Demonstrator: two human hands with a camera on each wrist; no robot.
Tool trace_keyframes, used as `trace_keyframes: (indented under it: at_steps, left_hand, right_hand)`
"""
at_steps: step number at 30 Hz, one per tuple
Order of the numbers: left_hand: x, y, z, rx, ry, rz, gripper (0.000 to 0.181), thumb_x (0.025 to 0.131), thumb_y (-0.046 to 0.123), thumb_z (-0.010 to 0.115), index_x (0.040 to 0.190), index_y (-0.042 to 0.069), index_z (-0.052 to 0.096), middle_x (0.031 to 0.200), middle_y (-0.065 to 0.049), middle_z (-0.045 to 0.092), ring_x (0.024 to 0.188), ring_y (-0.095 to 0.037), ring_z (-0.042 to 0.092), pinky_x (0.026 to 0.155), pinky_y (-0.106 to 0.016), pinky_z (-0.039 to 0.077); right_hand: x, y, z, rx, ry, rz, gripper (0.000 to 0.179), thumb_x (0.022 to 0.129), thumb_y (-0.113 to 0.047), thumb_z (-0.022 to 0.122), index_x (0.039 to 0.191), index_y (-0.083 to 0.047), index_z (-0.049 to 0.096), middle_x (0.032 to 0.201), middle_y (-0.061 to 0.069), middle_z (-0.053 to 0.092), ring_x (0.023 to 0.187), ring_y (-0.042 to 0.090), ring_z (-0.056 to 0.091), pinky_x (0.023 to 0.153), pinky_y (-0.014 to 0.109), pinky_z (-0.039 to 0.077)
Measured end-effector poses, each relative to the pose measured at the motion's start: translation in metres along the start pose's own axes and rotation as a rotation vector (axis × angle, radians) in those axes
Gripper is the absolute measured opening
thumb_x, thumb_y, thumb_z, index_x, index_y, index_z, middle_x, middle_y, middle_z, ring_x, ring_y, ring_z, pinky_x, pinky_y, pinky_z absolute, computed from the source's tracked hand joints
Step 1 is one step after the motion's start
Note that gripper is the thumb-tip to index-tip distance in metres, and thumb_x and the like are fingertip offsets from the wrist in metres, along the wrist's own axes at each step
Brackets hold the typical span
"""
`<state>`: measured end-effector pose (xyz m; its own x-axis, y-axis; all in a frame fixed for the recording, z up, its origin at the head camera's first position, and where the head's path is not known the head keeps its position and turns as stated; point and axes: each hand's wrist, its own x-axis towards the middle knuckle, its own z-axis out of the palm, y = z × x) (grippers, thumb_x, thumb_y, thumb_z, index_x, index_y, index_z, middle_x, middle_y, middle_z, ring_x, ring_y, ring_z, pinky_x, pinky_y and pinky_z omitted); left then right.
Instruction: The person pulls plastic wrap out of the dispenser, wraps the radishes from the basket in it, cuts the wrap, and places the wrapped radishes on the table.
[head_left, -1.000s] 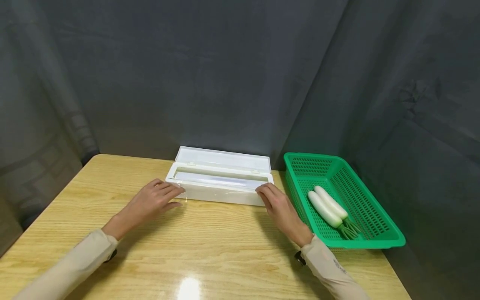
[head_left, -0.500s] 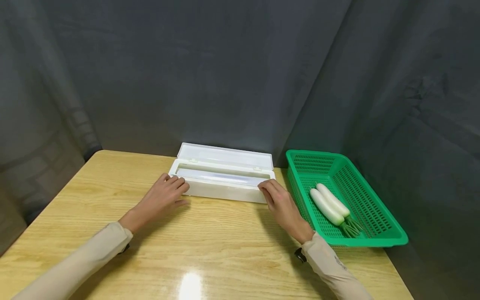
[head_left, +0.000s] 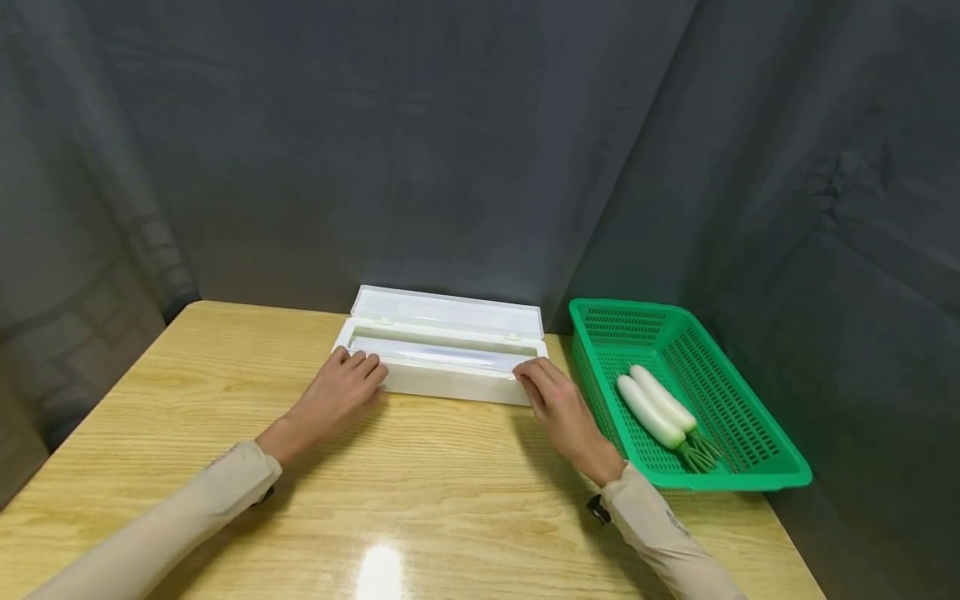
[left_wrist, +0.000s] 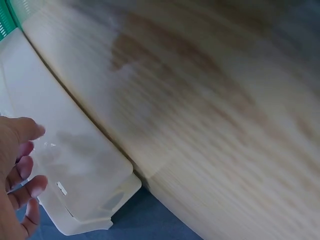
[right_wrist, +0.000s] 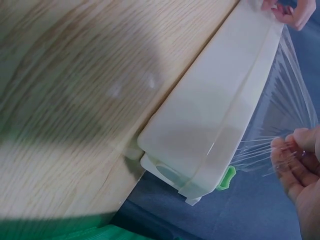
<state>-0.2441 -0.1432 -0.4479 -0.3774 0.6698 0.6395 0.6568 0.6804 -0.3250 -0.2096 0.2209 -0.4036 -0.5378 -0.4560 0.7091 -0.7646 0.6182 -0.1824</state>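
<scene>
White box (head_left: 450, 383), lid (head_left: 448, 312) raised, stood at centre of head frame. My right hand (head_left: 562, 408) pinched clear film (right_wrist: 285, 100), creased, near right edge of right wrist frame; my left hand (head_left: 341, 392) curved at box's left end, hold on film unclear. Probable fault: uneven pull from bunched corner risked tearing film.
</scene>
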Motion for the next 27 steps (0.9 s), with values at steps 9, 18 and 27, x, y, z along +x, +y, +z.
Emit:
trace_keyframes:
  at_steps: [9, 18, 27]
  left_hand:
    - [-0.007, 0.000, -0.008, -0.021, 0.055, 0.009, 0.046, 0.116, 0.018, 0.020, 0.095, 0.003, 0.058, 0.092, -0.011, 0.061, 0.078, -0.028, 0.062, 0.068, -0.039, 0.045]
    - [-0.011, 0.001, -0.027, -0.100, 0.105, -0.015, 0.035, 0.115, 0.007, 0.027, 0.103, -0.002, 0.059, 0.107, -0.018, 0.068, 0.096, -0.032, 0.069, 0.076, -0.042, 0.058]
    - [-0.009, 0.000, -0.042, -0.116, 0.165, 0.023, 0.041, 0.116, 0.005, 0.021, 0.105, -0.004, 0.060, 0.103, -0.019, 0.070, 0.087, -0.031, 0.072, 0.077, -0.044, 0.062]
  right_hand:
    - [0.000, 0.000, 0.000, -0.010, 0.019, -0.015, 0.018, 0.090, 0.014, 0.073, 0.102, 0.001, 0.070, 0.096, 0.009, 0.067, 0.087, 0.021, 0.068, 0.073, 0.035, 0.059]
    - [-0.003, -0.001, 0.000, -0.047, 0.026, -0.047, 0.023, 0.085, 0.015, 0.077, 0.103, 0.002, 0.072, 0.097, 0.010, 0.070, 0.089, 0.024, 0.072, 0.073, 0.036, 0.061]
    - [-0.005, -0.001, 0.000, -0.034, 0.033, -0.045, 0.022, 0.086, 0.015, 0.075, 0.103, 0.002, 0.072, 0.097, 0.013, 0.073, 0.089, 0.026, 0.074, 0.073, 0.038, 0.062]
